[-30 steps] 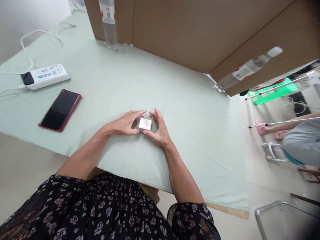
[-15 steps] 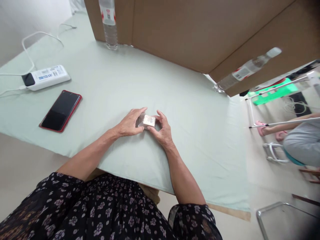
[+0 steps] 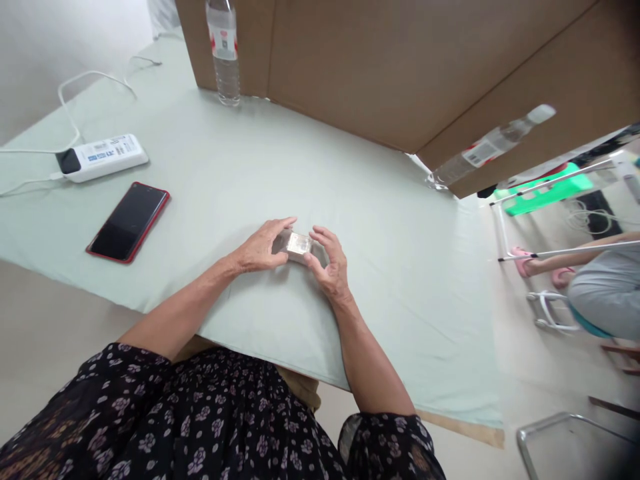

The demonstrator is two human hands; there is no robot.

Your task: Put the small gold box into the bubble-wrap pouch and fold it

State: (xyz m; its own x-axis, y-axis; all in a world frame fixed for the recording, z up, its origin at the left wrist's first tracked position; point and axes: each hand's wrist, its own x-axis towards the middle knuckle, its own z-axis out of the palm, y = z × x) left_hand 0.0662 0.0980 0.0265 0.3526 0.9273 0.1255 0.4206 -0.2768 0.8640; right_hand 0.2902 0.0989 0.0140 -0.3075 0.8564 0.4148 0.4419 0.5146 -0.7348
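Note:
A small pale rectangular box point(image 3: 299, 244), with faint printing on its top, sits between my hands low over the cloth-covered table point(image 3: 400, 287). Something clear or greyish shows at its left end, too unclear to name. My left hand point(image 3: 261, 248) curves around that end, thumb at the front and fingers at the back. On the opposite end, my right hand point(image 3: 331, 261) has its thumb at the front corner and its bent fingers behind. A gap shows between the right palm and the box.
Left of my hands lie a red-cased phone point(image 3: 129, 222) and a white device with cables point(image 3: 107, 157). Along the back stand a brown cardboard panel point(image 3: 345, 67), a water bottle point(image 3: 227, 63) and another bottle point(image 3: 487, 152). Beyond the right edge, a person point(image 3: 605, 283) sits near a green stool point(image 3: 550, 190).
My right hand has shifted slightly right, and its fingers have loosened around the box's end. The left hand stays almost in place. The whole view has shifted a little.

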